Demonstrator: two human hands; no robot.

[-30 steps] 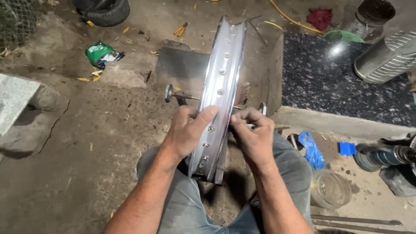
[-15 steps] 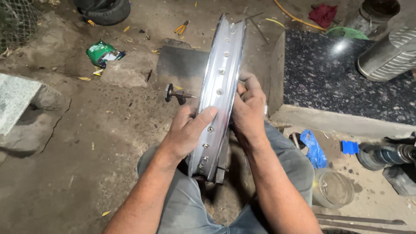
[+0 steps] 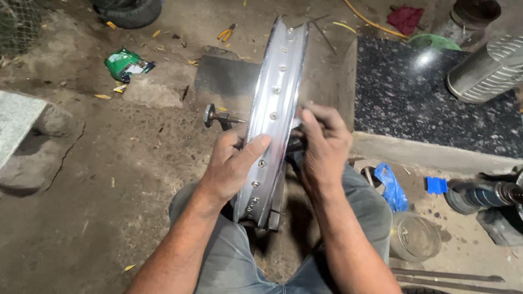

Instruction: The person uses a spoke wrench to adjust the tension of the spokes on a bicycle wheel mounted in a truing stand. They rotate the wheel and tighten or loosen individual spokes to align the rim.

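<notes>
A shiny metal wheel rim (image 3: 275, 103) stood on edge above the dirt floor (image 3: 98, 207), running from between the person's knees away toward a dark speckled stone slab (image 3: 425, 98) at the far right. The left hand (image 3: 231, 166) clasped the rim's near left side, its grip closed with the thumb across the spoke holes, while the right hand (image 3: 324, 144) pressed against the rim's right side, fingers curled shut on something too hidden to tell. A bolt-like axle (image 3: 218, 117) stuck out just left of the rim.

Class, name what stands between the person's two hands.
Head view: the upright silver wheel rim stands between the left hand and the right hand.
</notes>
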